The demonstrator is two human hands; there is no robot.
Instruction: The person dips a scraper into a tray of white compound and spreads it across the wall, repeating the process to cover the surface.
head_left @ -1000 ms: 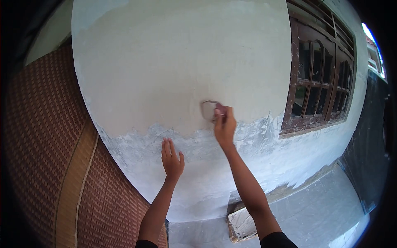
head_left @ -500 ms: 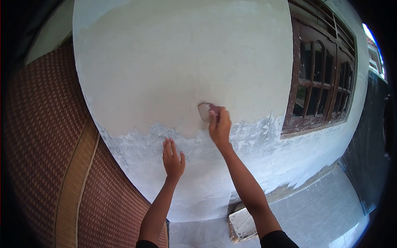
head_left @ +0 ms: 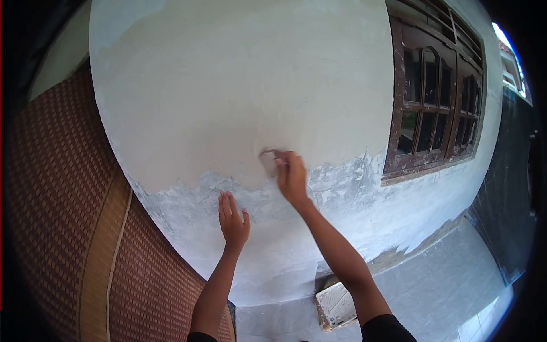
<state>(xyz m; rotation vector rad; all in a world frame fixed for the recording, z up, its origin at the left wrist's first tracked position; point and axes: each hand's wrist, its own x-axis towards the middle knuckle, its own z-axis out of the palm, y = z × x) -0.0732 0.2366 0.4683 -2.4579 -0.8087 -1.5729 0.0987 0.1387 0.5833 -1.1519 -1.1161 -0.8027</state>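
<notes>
Right hand [head_left: 292, 178] clamped on flat tool [head_left: 270, 159]; left hand [head_left: 233, 223] flat on wall [head_left: 216, 97]; tray [head_left: 335, 306] partly behind arm [head_left: 339, 256].

L slv [head_left: 201, 337]: blk, short | R slv [head_left: 388, 329]: blk, short | hands [head_left: 233, 223]: bare

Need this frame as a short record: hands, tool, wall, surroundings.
left hand: bare, fingers up, palm side to the wall, on its grey patchy band
right hand: gripping a scraper
scraper: blurred, at the beige area; exact contact unclear
wall: beige above, ragged grey-white edge, paler below
window: brown frame, right of both hands
tray: white-smeared, on the floor, partly behind right forearm
woven panel: brown, left of wall
</notes>
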